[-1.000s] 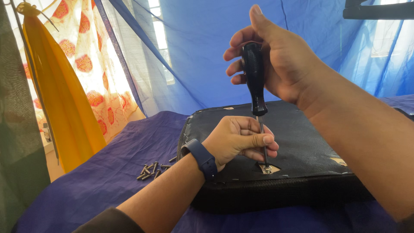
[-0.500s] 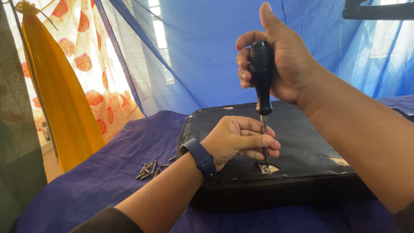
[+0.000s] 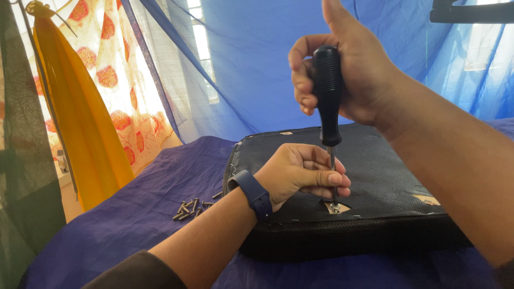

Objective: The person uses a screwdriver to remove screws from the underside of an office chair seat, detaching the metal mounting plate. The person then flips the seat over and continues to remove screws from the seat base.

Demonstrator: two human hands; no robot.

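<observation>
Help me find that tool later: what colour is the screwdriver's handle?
Black, ribbed; the screwdriver handle shows best in the head view.

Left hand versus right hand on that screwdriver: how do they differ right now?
The right hand is raised and wraps the black handle of the screwdriver; the left hand sits low on the black seat pad, pinching the metal shaft. Only the left wears a blue wristband. Both hold the same upright tool.

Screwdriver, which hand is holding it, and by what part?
The right hand grips the screwdriver by its black handle; the left hand pinches the metal shaft near the tip.
</observation>
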